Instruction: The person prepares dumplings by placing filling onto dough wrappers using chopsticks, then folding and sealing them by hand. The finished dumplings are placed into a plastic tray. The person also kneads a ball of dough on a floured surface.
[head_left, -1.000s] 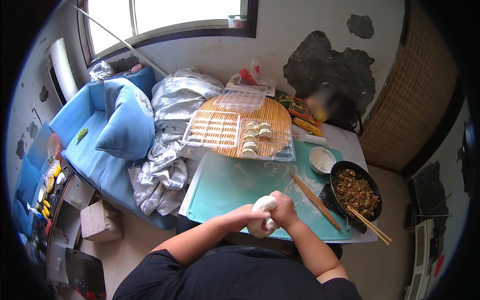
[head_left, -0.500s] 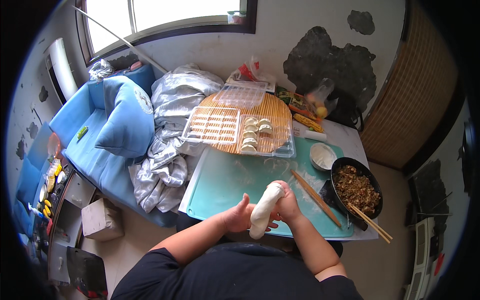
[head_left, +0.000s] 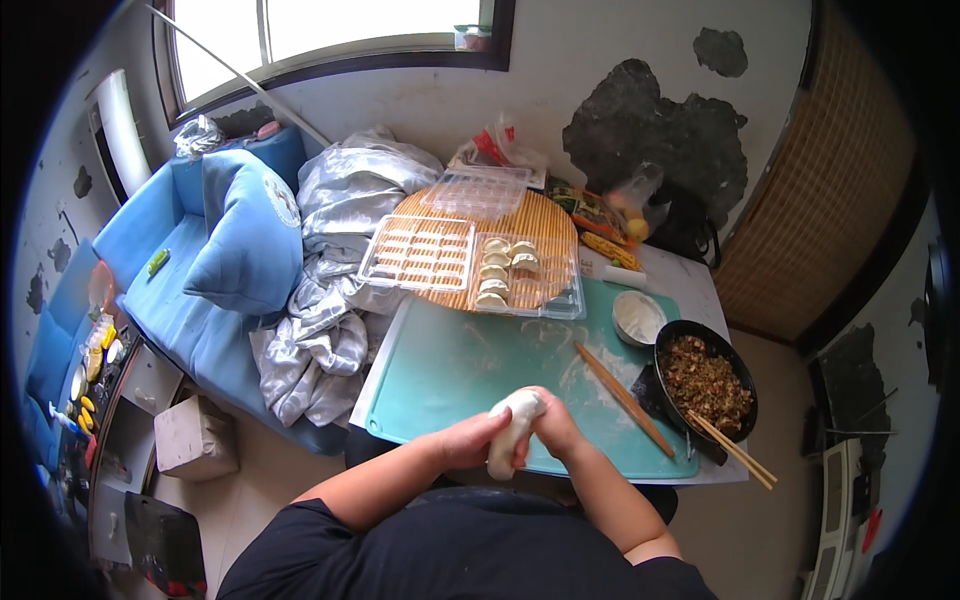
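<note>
A thick white roll of dough (head_left: 511, 440) is held above the near edge of the green mat (head_left: 430, 375). My left hand (head_left: 472, 440) closes around its left side, thumb pressed on the dough. At the upper end, my right hand (head_left: 556, 424) grips it with curled fingers, some of which are hidden. To the right lies a wooden rolling pin (head_left: 625, 400) on the floured mat. Beside it stand a bowl of flour (head_left: 638, 318) and a black pan of chopped filling (head_left: 706, 385), with chopsticks (head_left: 735, 450) resting across its rim.
Several dumplings (head_left: 494, 272) sit in a clear compartment tray on a round slatted board (head_left: 548, 215). Another clear tray (head_left: 418, 252) lies left of it. Corn (head_left: 612, 250) and bags are at the back right. A blue sofa (head_left: 180, 300) with a silvery blanket (head_left: 330, 260) stands left.
My left hand has gone from spread fingers to closing on the dough. The dough roll now sits slightly lower and to the left, looking shorter between both hands.
</note>
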